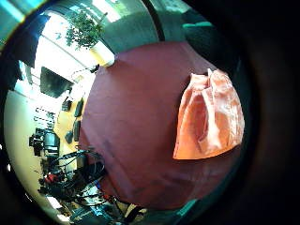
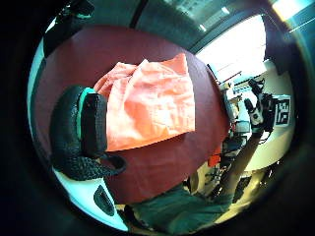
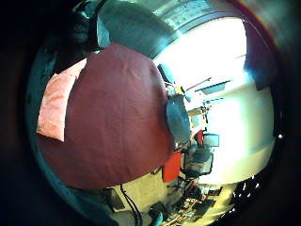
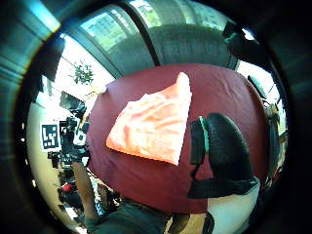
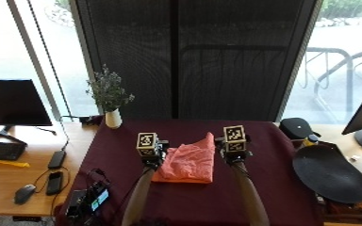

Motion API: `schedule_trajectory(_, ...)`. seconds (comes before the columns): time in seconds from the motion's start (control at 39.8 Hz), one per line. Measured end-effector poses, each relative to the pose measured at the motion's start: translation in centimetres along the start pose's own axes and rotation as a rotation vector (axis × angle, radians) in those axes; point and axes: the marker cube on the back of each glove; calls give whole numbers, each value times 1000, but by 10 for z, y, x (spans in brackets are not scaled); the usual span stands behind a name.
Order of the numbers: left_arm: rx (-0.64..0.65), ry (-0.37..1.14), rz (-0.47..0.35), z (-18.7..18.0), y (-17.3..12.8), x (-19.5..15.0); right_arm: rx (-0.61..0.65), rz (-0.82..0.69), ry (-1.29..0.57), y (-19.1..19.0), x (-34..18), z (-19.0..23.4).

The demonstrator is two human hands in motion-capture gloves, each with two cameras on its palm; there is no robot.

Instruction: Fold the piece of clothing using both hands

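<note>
Your left hand (image 5: 151,151) and right hand (image 5: 232,149) are raised level with each other, palms turned inward, forearms reaching forward in parallel; whether your fingers are curled can't be seen

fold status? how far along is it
Partly done: the orange garment lies doubled over on the maroon tablecloth, one corner sticking up. In hand: nothing visibly gripped; left hand and right hand flank it. Left: flatten that corner, maybe one more fold.

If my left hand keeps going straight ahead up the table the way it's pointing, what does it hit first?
Probably nothing soon. The left hand sits beside the pink garment's left edge, and ahead lies bare maroon tablecloth. The white vase with the plant stands further left, likely off that line; depth is unclear.
</note>
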Motion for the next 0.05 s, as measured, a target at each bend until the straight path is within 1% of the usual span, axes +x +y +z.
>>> schedule_trajectory(0.05, -81, 46, -3, 2, 12, 5, 4, 3, 2, 2, 1, 0)
